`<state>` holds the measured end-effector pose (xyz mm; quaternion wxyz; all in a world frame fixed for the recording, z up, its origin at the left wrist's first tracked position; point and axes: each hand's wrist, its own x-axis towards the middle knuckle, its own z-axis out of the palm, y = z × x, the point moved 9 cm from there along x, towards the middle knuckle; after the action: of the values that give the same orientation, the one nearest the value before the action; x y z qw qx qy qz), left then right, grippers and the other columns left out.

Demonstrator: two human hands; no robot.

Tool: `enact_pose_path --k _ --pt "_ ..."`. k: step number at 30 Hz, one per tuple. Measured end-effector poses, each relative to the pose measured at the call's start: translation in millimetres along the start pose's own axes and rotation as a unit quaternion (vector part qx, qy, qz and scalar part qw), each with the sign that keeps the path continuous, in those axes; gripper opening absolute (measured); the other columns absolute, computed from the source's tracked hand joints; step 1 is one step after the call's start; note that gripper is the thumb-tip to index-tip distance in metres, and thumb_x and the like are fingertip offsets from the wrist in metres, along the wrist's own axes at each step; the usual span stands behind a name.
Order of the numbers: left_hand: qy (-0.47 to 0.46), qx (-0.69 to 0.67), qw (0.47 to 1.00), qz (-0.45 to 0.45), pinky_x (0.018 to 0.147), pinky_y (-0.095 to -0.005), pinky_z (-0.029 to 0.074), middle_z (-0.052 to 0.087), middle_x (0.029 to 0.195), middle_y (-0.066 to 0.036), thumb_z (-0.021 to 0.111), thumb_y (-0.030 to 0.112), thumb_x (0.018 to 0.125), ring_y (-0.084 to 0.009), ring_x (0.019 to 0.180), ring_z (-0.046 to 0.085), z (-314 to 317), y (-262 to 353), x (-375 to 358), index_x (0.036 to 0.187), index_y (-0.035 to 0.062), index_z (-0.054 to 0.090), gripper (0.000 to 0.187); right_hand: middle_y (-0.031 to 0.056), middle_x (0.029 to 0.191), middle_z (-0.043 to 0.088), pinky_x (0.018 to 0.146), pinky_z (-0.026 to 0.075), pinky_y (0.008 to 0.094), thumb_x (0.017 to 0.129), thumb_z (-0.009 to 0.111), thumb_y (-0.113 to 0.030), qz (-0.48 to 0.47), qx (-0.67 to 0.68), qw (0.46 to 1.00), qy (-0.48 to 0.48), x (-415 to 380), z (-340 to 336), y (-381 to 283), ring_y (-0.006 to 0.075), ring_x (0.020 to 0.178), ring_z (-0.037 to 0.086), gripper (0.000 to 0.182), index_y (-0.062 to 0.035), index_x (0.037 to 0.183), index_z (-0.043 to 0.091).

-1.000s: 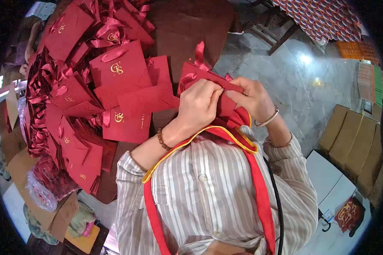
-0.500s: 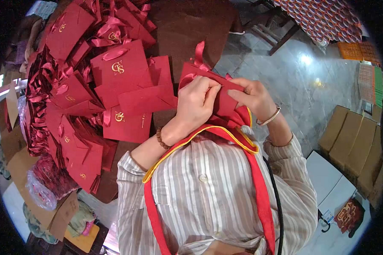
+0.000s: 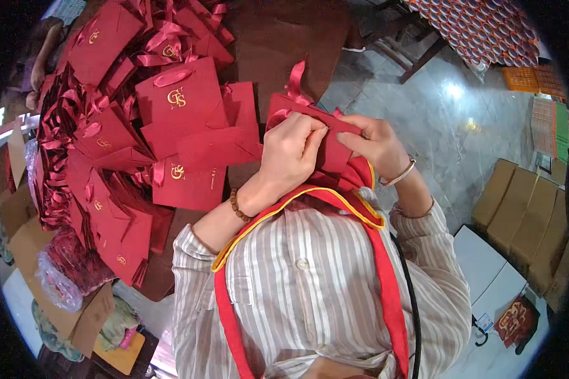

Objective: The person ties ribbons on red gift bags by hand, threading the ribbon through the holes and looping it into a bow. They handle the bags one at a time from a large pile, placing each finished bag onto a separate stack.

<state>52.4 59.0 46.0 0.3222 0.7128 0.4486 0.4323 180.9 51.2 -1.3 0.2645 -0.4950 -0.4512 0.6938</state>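
A red paper gift bag (image 3: 332, 146) with a ribbon handle (image 3: 296, 82) is held in front of my chest. My left hand (image 3: 291, 146), wearing a beaded bracelet, is closed with thumb and forefinger pinched at the bag's upper part; the exact spot between the fingertips is too small to make out. On the bag's right side, my right hand (image 3: 376, 146) grips the edge between thumb and fingers. The lower part of the bag is partly hidden by my hand and the red apron (image 3: 335, 194) with yellow trim.
Many red gift bags (image 3: 182, 104) with gold lettering and ribbons lie heaped on the brown-covered table (image 3: 278, 44) to the left. Cardboard boxes (image 3: 518, 208) stand on the right floor. A plastic-wrapped bundle (image 3: 66, 271) is at lower left; another person's arm (image 3: 44, 57) shows far left.
Both hands keep almost the same place and grip on the bag. At far left, the other person's arm has shifted.
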Motion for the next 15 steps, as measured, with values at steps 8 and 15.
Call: enact_pose_path --k 8,15 --pt "0.005 0.026 0.999 0.033 0.052 -0.0329 0.043 0.056 0.069 -0.013 0.061 0.0 0.076 -0.0274 0.059 0.056 1 6 2 0.079 -0.0002 0.056 0.005 0.0044 0.087 0.063 0.07 0.046 0.0241 0.082 0.055 -0.011 -0.039 -0.042 0.998 -0.006 -1 3 -10 0.0074 0.077 0.055 0.029 0.0061 0.105 0.057" --pt "-0.005 0.132 0.982 0.134 0.053 -0.0351 0.045 0.054 0.068 -0.013 0.059 -0.001 0.073 -0.0286 0.06 0.055 5 23 0 0.077 -0.001 0.055 0.006 0.0128 0.082 0.063 0.067 0.046 0.027 0.079 0.057 -0.012 -0.097 -0.1 0.99 0.02 1 -1 -7 0.0112 0.074 0.056 0.03 0.005 0.104 0.056"
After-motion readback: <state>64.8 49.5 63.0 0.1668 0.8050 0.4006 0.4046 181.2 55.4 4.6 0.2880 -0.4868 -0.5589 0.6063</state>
